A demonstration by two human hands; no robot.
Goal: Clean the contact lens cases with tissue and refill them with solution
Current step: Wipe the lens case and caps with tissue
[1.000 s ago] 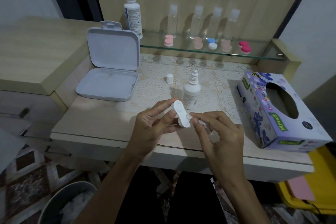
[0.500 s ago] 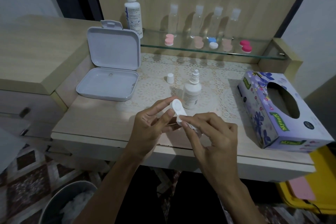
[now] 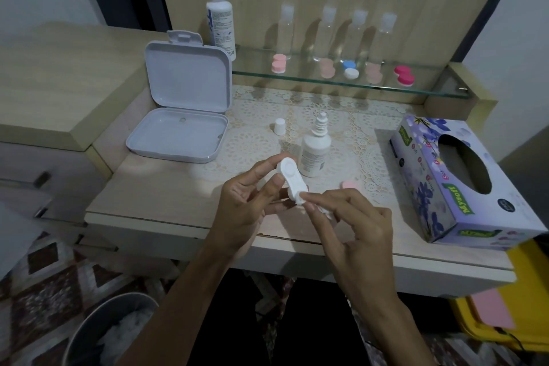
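- The left hand (image 3: 246,202) has its grip clasped around the small white plastic contact lens case (image 3: 291,180), thumb on its near face and fingers behind, holding it tilted above the tabletop (image 3: 166,187).
- The right hand (image 3: 353,229) pinches a wad of white tissue (image 3: 304,196) against the case's lower well.
- The case looks light, stiff and smooth, likely slippery once wet; gripping the narrow waist between the wells seems safest.
- Just behind stands the uncapped small white solution bottle (image 3: 315,154), its white cap (image 3: 279,126) apart.
- The purple floral tissue box (image 3: 439,187) lies to the right.
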